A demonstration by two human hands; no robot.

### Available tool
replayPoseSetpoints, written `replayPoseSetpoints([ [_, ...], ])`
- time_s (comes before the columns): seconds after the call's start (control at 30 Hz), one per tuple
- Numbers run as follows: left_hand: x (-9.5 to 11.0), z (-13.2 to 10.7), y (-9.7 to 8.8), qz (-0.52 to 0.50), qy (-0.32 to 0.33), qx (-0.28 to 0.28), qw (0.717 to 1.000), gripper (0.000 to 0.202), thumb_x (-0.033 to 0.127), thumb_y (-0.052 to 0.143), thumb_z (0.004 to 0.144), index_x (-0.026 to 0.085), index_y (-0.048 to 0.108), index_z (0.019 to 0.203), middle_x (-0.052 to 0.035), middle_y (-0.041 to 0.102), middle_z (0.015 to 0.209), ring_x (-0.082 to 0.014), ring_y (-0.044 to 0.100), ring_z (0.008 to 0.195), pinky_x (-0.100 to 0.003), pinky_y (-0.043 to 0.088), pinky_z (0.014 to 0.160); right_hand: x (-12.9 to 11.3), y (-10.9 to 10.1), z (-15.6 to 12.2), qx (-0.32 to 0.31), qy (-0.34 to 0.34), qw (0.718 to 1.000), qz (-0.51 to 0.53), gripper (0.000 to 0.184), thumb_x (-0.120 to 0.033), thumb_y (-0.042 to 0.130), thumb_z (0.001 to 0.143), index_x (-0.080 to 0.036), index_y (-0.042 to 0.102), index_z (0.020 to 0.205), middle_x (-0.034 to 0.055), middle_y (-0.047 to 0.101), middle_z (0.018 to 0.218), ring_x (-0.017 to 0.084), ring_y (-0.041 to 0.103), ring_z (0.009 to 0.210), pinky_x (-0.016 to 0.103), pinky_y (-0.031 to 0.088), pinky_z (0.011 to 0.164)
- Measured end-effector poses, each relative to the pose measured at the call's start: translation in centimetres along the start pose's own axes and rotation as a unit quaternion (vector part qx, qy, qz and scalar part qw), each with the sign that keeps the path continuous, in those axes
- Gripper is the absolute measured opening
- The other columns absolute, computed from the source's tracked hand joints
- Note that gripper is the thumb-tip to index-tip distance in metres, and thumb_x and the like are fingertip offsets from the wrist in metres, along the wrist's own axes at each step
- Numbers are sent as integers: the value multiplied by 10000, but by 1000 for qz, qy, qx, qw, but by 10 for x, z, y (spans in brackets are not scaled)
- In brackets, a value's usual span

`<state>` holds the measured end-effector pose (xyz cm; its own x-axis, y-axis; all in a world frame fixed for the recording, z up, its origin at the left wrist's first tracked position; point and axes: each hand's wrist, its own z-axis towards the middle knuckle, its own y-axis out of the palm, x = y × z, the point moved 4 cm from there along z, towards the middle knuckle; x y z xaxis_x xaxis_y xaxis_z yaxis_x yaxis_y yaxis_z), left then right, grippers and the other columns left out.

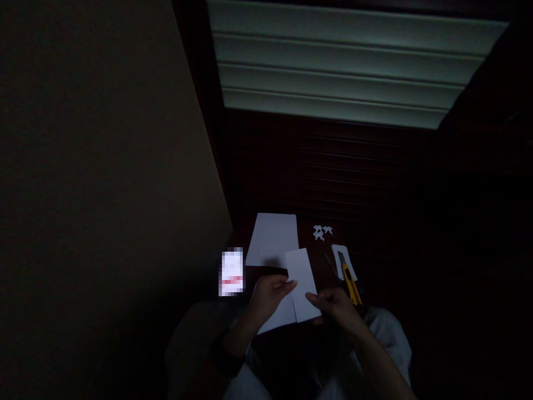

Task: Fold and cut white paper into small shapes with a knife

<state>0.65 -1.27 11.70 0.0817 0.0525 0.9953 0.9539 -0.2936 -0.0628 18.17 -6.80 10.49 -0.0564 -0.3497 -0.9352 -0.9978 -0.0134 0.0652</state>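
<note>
A narrow white sheet of paper [300,272] is held between both hands over the dark table. My left hand [268,297] pinches its left edge, thumb on top. On the right edge, my right hand [336,306] grips near the lower corner, its thumb on the paper and other fingers partly hidden beneath. Below my left hand, more white paper [280,319] shows beside the narrow sheet; whether the two are joined I cannot tell. Just beyond my right hand lies a yellow utility knife [352,286], partly over a small stack of white paper [350,261].
A large white sheet [272,239] lies at the back left. Several small folded paper pieces [320,232] sit at the back right, above a thin dark tool [330,262]. A bright, pixelated screen [232,272] stands left. A wall and slatted shutters [333,72] border the dim space.
</note>
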Motion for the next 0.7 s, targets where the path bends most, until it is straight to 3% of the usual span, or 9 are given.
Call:
replayPoseSetpoints([
  [0.07,-1,0,0,-3,-13,3,1000,300,422,694,715,123,699,743,-72,721,753,-190,644,681,-244,468,588,1,-1,1,9,-3,1000,-4,442,-535,738,604,-162,540,473,-46,440,472,90,415,442,273,502,481],
  [0.3,-4,-2,0,-31,-22,-44,998,332,436,652,753,125,714,849,-80,731,805,-204,661,707,-256,483,599,0,-6,4,18,8,1000,-11,438,-570,715,618,-144,623,576,16,611,576,141,559,503,250,486,469],
  [0.5,-2,-1,-1,-25,7,-23,999,308,420,651,760,128,717,837,-84,734,841,-215,663,766,-259,490,656,-8,-5,0,13,-5,999,-49,452,-587,673,663,-161,559,564,-5,596,451,140,575,394,199,387,385],
  [0.7,0,-1,0,-23,10,-5,1000,302,425,655,755,135,712,820,-72,732,838,-206,656,753,-251,484,649,-7,-1,-1,-3,10,1000,-25,448,-572,694,650,-157,538,588,65,675,534,141,594,409,211,428,417],
])
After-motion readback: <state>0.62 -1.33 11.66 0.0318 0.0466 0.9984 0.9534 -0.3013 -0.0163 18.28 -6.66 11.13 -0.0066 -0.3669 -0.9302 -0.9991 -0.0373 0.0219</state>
